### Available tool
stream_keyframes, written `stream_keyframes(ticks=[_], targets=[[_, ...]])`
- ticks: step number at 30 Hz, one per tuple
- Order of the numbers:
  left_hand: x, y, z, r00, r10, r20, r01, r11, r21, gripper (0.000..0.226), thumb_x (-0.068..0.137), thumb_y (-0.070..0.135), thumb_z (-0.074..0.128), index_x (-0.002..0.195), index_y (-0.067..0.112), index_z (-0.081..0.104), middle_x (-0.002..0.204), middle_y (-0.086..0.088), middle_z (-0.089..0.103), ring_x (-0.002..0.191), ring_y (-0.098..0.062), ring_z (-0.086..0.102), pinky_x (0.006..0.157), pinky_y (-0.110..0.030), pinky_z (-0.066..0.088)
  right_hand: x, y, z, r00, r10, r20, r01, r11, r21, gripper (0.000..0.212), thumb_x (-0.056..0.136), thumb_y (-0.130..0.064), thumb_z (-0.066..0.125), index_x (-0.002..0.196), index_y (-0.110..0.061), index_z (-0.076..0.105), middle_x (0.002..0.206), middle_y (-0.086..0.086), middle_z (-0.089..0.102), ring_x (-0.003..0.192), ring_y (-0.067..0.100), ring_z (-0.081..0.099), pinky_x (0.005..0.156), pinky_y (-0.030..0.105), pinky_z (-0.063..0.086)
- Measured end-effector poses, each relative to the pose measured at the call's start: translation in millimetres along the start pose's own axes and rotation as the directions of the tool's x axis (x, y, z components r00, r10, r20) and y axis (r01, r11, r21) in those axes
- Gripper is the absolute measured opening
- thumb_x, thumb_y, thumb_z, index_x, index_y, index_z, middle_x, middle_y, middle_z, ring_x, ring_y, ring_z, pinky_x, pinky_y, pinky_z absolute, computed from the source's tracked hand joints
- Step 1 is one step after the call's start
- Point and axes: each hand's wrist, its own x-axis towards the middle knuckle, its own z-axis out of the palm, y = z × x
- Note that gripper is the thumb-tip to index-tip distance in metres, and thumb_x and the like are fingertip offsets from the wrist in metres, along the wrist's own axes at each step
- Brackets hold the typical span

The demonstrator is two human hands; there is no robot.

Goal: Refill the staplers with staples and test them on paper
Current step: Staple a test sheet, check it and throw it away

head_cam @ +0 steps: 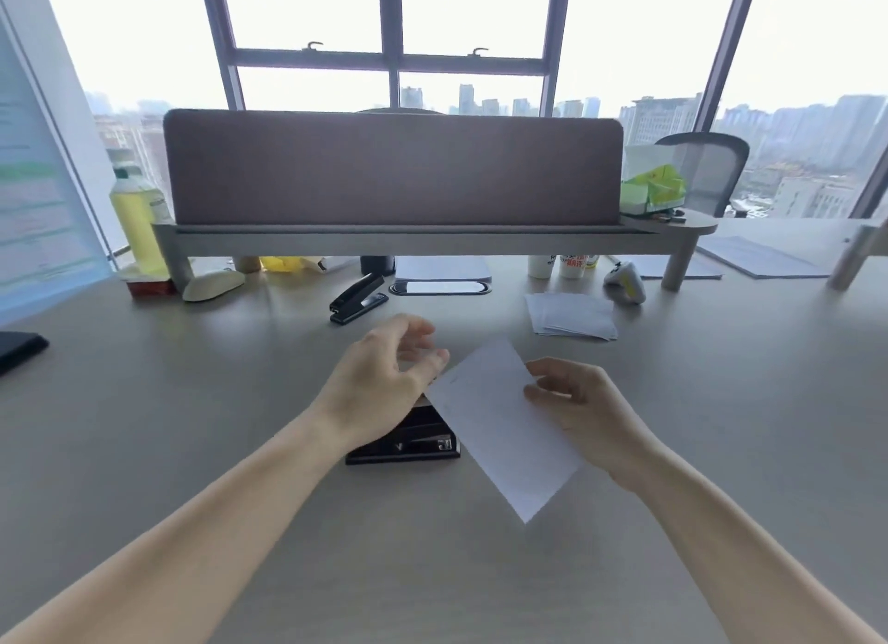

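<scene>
A black stapler lies on the desk in front of me, its far end hidden under my left hand. That hand hovers over it with fingers loosely curled, holding nothing I can see. My right hand pinches a white sheet of paper, held tilted, its upper left corner reaching toward the stapler's hidden front. A second black stapler stands farther back near the shelf. A small stack of white paper slips lies at the back right.
A raised desk shelf with a grey divider panel spans the back. Under and beside it are a phone, cups, a white controller, a yellow bottle and a beige mouse. A dark object sits at the left edge.
</scene>
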Motion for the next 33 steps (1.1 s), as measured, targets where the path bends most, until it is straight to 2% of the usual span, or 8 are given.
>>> stream_keyframes(ticks=[3, 7, 10, 12, 16, 20, 26, 33], targets=[[10.7, 3.4, 7.7, 0.980, -0.094, 0.178, 0.093, 0.996, 0.012, 0.021, 0.096, 0.043, 0.067, 0.106, 0.027, 0.076, 0.101, 0.012, 0.078, 0.098, -0.005, 0.073, 0.098, -0.036, 0.056, 1.7, -7.1, 3.7, 0.993, -0.075, 0.091, 0.080, 0.995, -0.054, 0.032, 0.105, -0.009, 0.060, 0.104, -0.032, 0.082, 0.105, 0.009, 0.080, 0.084, 0.018, 0.074, 0.072, 0.033, 0.051], [18.2, 2.7, 15.5, 0.995, -0.078, 0.066, 0.084, 0.992, -0.091, 0.020, 0.098, 0.031, 0.067, 0.091, 0.017, 0.079, 0.089, -0.001, 0.080, 0.084, -0.018, 0.075, 0.087, -0.034, 0.060, 9.1, 2.1, 4.5, 0.983, -0.147, -0.112, 0.148, 0.989, -0.007, 0.023, 0.094, -0.020, 0.079, 0.105, -0.040, 0.079, 0.105, 0.008, 0.079, 0.089, 0.022, 0.073, 0.071, 0.035, 0.054], [18.8, 4.7, 17.7, 0.988, -0.155, -0.029, 0.136, 0.932, -0.335, 0.019, 0.101, 0.024, 0.065, 0.096, 0.012, 0.079, 0.082, 0.001, 0.078, 0.066, -0.006, 0.069, 0.061, -0.015, 0.054, 11.0, 14.3, 3.7, 0.972, 0.017, -0.236, 0.060, 0.947, 0.316, 0.036, 0.085, -0.025, 0.087, 0.119, -0.027, 0.073, 0.112, 0.008, 0.082, 0.100, 0.024, 0.077, 0.095, 0.047, 0.060], [18.5, -0.2, 21.5, 0.989, -0.143, -0.042, 0.121, 0.937, -0.327, 0.025, 0.103, 0.027, 0.061, 0.095, 0.014, 0.080, 0.081, -0.003, 0.078, 0.070, -0.008, 0.066, 0.068, -0.020, 0.055, 7.7, 17.1, 6.9, 0.983, 0.089, -0.162, -0.005, 0.889, 0.458, 0.033, 0.090, -0.014, 0.081, 0.122, -0.015, 0.071, 0.109, 0.004, 0.084, 0.097, 0.023, 0.079, 0.098, 0.048, 0.060], [13.5, -13.6, 25.3, 0.997, -0.074, 0.024, 0.076, 0.994, -0.079, 0.050, 0.107, 0.040, 0.047, 0.084, 0.002, 0.069, 0.061, -0.004, 0.063, 0.055, -0.012, 0.056, 0.070, -0.033, 0.049, 5.2, 24.4, 6.9, 0.988, 0.015, -0.155, 0.033, 0.952, 0.304, 0.016, 0.098, -0.006, 0.071, 0.108, -0.016, 0.080, 0.103, 0.000, 0.085, 0.092, 0.018, 0.077, 0.087, 0.035, 0.058], [11.9, -23.2, 25.9, 0.997, -0.075, 0.022, 0.072, 0.991, 0.117, 0.047, 0.108, 0.039, 0.043, 0.080, 0.018, 0.075, 0.080, 0.002, 0.078, 0.077, -0.014, 0.074, 0.078, -0.034, 0.057, 7.7, 31.9, -9.1, 0.975, 0.007, -0.222, 0.027, 0.989, 0.147, 0.015, 0.102, -0.010, 0.066, 0.104, -0.017, 0.079, 0.097, 0.001, 0.085, 0.093, 0.025, 0.080, 0.089, 0.041, 0.061], [9.7, -30.3, 35.1, 0.997, -0.079, 0.020, 0.071, 0.968, 0.241, 0.043, 0.105, 0.038, 0.050, 0.070, 0.021, 0.067, 0.039, 0.013, 0.046, 0.041, -0.007, 0.045, 0.051, -0.026, 0.032, -0.2, 48.5, -8.7, 0.980, 0.014, -0.197, -0.036, 0.993, -0.108, 0.010, 0.098, -0.027, 0.070, 0.101, -0.026, 0.080, 0.090, -0.005, 0.085, 0.085, 0.020, 0.082, 0.087, 0.053, 0.065], [20.0, -22.5, 34.0, 0.995, -0.103, 0.012, 0.096, 0.959, 0.265, 0.035, 0.104, 0.038, 0.049, 0.080, 0.021, 0.068, 0.077, 0.005, 0.068, 0.071, -0.017, 0.064, 0.065, -0.028, 0.050, -4.0, 49.0, 0.6, 0.978, -0.019, -0.209, -0.017, 0.986, -0.165, 0.010, 0.095, -0.025, 0.071, 0.097, -0.026, 0.081, 0.086, -0.004, 0.084, 0.083, 0.023, 0.081, 0.082, 0.052, 0.065]])
